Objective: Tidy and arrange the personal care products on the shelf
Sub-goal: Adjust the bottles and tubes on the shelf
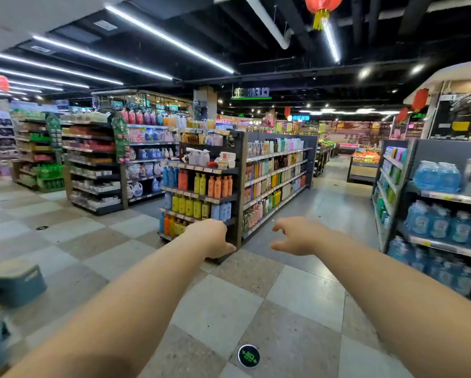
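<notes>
A dark shelf unit [238, 192] stands ahead in a store aisle, its end tiers packed with orange, yellow, blue and white personal care bottles [218, 186]. Its long side carries several more rows of bottles [276, 173]. Both my arms stretch forward over the tiled floor, some way short of the shelf. My left hand [211, 237] is seen from the back with fingers loosely curled and nothing in it. My right hand [297, 236] is held out with fingers spread, holding nothing.
A second shelf [400, 186] with blue bottles stands at the right. Detergent shelves [92, 165] fill the left background. A teal box [13, 282] sits blurred at the left edge. A checkered tile floor [229, 309] with a green round marker [248, 356] lies between me and the shelves.
</notes>
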Demonstrator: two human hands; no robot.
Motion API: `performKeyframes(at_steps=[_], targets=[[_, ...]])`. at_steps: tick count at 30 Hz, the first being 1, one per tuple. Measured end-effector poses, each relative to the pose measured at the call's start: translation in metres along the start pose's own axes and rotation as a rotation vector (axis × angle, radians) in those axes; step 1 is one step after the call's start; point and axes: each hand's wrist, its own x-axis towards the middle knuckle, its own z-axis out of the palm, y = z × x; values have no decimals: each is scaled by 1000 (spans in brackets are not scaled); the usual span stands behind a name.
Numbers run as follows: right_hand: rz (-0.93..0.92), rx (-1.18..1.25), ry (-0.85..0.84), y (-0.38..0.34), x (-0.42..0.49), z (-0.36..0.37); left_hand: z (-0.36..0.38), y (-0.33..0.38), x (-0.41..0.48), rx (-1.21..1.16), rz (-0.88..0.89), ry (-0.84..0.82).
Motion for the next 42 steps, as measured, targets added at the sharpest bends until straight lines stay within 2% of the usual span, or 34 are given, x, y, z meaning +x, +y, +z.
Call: performKeyframes(at_steps=[5,16,21,29,35,42], targets=[[10,39,-62,-17,86,23,16,-50,72,-17,-9,-54],[-19,100,-134,-11,285,75,64,-132,235,-68,-80,-45],[-52,130,-111,4,386,92,79,-163,324,-47,-102,-30],[-133,132,-119,27,562,92,88,-208,474,-113,-232,-19],[-176,124,-134,13,674,100,96,-263,561,-121,-293,-30],[-176,122,-121,-19,816,110,102,-354,682,-125,-273,-38]])
